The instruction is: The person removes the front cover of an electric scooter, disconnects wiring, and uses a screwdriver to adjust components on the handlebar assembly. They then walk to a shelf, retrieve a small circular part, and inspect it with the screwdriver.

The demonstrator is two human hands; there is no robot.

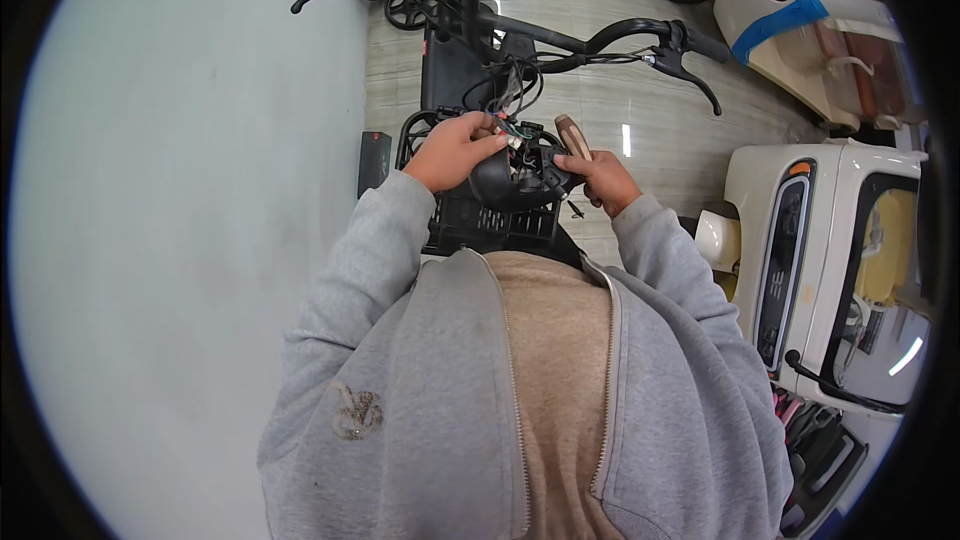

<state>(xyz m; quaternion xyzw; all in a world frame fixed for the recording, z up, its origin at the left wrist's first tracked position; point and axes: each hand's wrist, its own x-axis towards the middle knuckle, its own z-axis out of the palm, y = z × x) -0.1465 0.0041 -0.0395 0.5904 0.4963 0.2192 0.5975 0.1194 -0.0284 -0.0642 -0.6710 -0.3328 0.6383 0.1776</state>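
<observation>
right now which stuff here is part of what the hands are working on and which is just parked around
In hand:
left hand on the wire bundle
right hand with a brown-handled tool
black housing
black basket
black bike handlebar

Just around:
cream vehicle
vehicle with blue tape
small black box

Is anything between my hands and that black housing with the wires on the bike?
Nothing visible. The left hand and right hand already grip the black housing from either side, with the wires bunched just above it.

Tiled floor [600, 0]: black bike [470, 50], cream scooters [800, 210].
</observation>
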